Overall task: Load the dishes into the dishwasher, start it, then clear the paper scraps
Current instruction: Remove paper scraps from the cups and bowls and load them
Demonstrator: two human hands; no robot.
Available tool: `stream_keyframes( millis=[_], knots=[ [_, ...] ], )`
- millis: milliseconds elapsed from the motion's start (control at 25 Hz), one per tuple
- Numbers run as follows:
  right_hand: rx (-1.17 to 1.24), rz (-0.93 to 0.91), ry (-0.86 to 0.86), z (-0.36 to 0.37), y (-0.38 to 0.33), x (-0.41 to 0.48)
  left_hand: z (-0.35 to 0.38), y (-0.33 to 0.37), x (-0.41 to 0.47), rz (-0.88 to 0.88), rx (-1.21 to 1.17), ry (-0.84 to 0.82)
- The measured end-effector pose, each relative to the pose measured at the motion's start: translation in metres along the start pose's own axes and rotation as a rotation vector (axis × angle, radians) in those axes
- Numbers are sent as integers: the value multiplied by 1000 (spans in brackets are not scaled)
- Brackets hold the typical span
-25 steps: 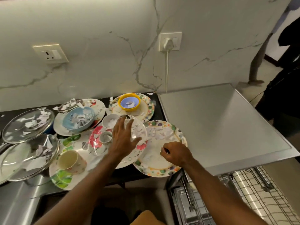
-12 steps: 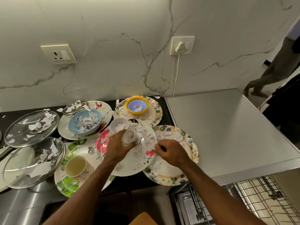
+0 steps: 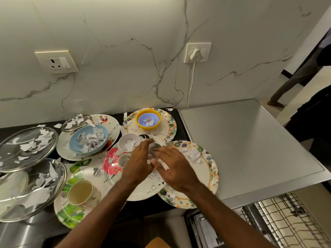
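The left hand (image 3: 138, 162) curls around a small cup (image 3: 154, 149) and holds it tipped over the flowered white plate (image 3: 143, 190) in the middle of the black counter (image 3: 18, 125). The right hand (image 3: 172, 170) is spread flat, its straight fingers (image 3: 161, 150) touching the cup's side. Just behind the hands stands a white cup (image 3: 129, 142) full of paper scraps (image 3: 129, 144), and another little cup (image 3: 123, 159) sits on the same plate. A dotted plate (image 3: 206, 170) lies under the right wrist. Further back are a yellow bowl (image 3: 148, 120) and a blue bowl (image 3: 88, 139), both holding scraps. Two glass lids (image 3: 26, 148) and a cream mug (image 3: 79, 192) lie to the left. The dishwasher (image 3: 247, 149) stands on the right, its wire rack (image 3: 286, 224) pulled out
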State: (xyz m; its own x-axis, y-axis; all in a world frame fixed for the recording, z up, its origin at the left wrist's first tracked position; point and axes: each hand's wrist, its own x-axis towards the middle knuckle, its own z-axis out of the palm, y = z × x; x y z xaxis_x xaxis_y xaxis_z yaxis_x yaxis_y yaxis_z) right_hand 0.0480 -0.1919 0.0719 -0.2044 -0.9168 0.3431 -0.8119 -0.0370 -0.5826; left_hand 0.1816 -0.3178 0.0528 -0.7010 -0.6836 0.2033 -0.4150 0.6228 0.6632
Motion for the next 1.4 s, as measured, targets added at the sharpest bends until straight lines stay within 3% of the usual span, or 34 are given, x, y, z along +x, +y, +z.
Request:
stream_keyframes(
  millis=[160,360,680,880,1000,1080,1160,1320,1400],
  knots=[
    [-20,184,-211,12,-2,5,3,9,9,114,81,-24],
    [12,131,-211,2,8,10,2,0,25,217,163,-57],
    [57,230,-320,1,22,21,0,-6,37,394,301,-153],
    [61,182,-244,-6,32,12,-2,-6,51,436,390,-98],
    [82,239,-101,-17,42,-7,-5,-2,56,309,370,-26],
    [204,358,44,-19,53,-21,-1,8,59,274,299,9],
    [477,552,155,-23,63,-29,8,29,63,238,90,-18],
    [1228,894,269,-49,74,-42,39,81,66,82,-298,-283],
    [1380,942,332,-66,79,-59,62,102,62,64,-356,-410]
  ],
)
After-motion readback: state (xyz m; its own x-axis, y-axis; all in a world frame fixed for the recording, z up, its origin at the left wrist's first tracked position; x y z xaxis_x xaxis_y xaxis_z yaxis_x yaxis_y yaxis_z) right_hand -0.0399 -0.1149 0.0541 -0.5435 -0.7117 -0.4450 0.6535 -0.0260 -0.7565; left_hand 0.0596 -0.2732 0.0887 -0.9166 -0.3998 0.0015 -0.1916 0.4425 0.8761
